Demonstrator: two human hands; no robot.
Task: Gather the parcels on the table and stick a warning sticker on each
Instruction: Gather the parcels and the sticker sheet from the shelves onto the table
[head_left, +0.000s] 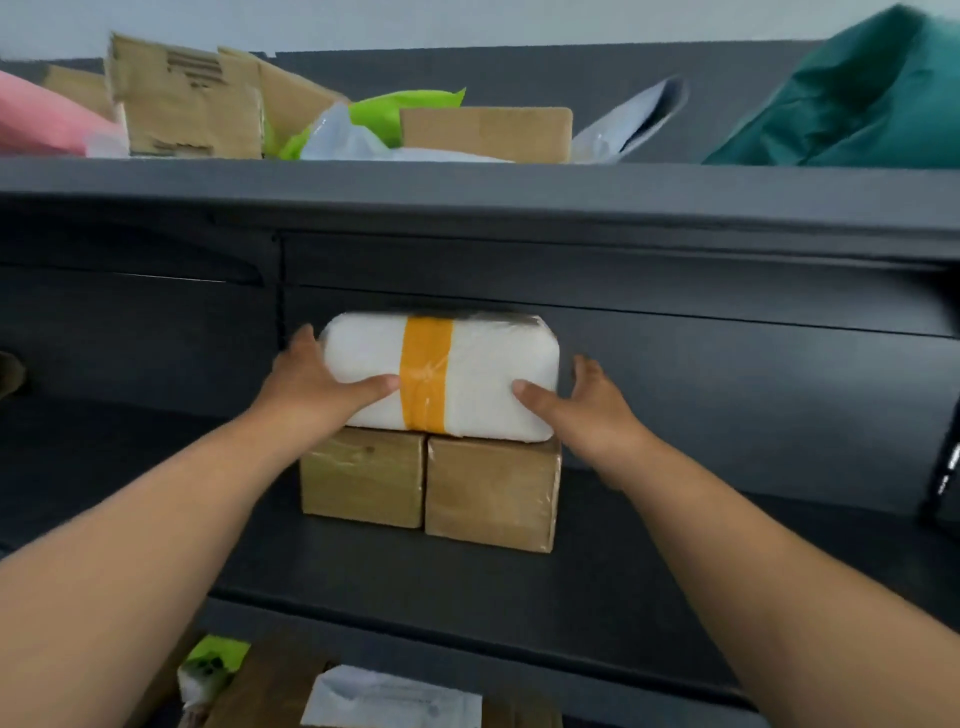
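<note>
A white parcel (488, 364) with an orange tape band around its middle lies across two brown cardboard parcels, one on the left (363, 480) and one on the right (491, 493), on a dark grey shelf (363, 582). My left hand (317, 379) grips the white parcel's left end, thumb across its front. At the parcel's right end is my right hand (582, 405), whose thumb presses the front while its fingers reach round the side.
On the upper shelf (467, 179) sit torn cardboard boxes (187, 104), a pink bag (36, 119), green and clear plastic bags (384, 117), a grey mailer (634, 114) and a teal bag (857, 98). More packages (322, 691) lie below the front edge.
</note>
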